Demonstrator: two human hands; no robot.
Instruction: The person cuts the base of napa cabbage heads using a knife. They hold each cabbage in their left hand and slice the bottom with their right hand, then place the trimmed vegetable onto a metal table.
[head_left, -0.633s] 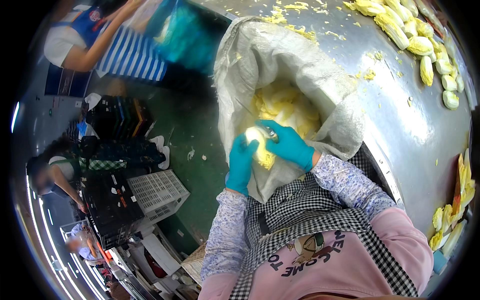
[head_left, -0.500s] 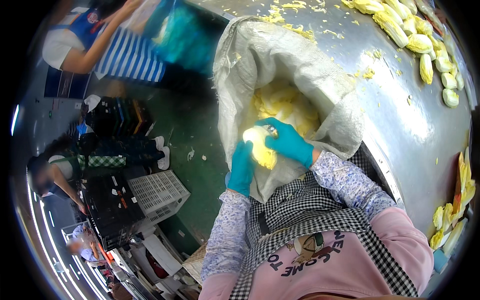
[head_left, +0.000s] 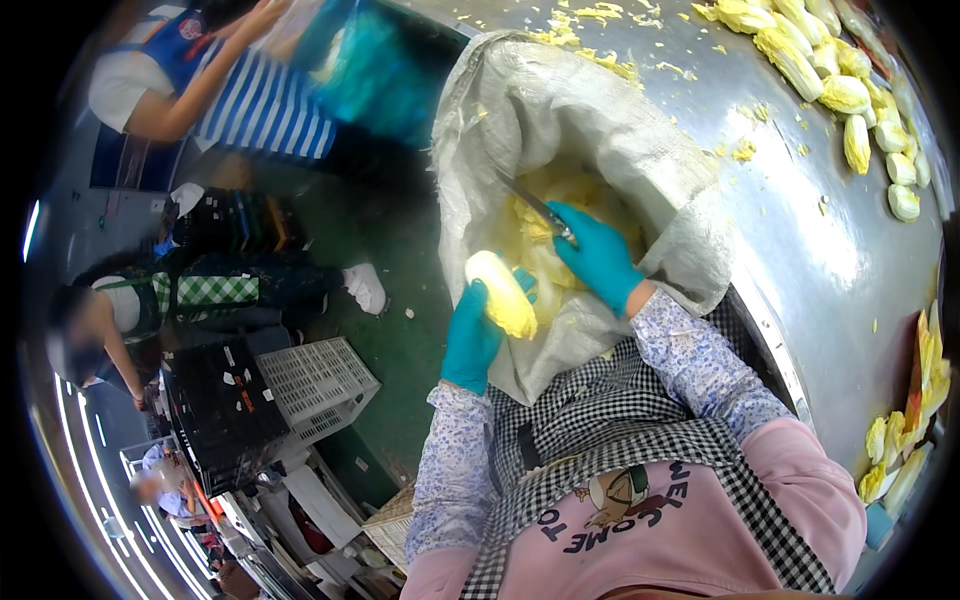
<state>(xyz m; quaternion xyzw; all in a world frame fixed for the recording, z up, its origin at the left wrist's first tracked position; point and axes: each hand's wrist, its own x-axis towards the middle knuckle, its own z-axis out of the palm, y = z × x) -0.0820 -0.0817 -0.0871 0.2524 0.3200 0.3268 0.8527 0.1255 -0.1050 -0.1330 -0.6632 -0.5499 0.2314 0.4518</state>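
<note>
Gloves, both teal, are covering the hands in the middle of the frame. The left hand [head_left: 472,338] is closing its fingers around a pale yellow cabbage heart [head_left: 502,293], holding it up just beside the open white sack [head_left: 560,120]. The right hand [head_left: 598,258] is gripping a knife [head_left: 537,207] tight, its blade pointing to the upper left, over the yellow leaves [head_left: 545,265] inside the sack. More trimmed cabbages [head_left: 845,95] are lying on the metal table [head_left: 830,260] at the upper right.

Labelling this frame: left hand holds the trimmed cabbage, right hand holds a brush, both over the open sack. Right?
Not quite. In the head view the right hand holds a knife, not a brush. The left hand does hold the trimmed cabbage, both over the open sack.
</note>
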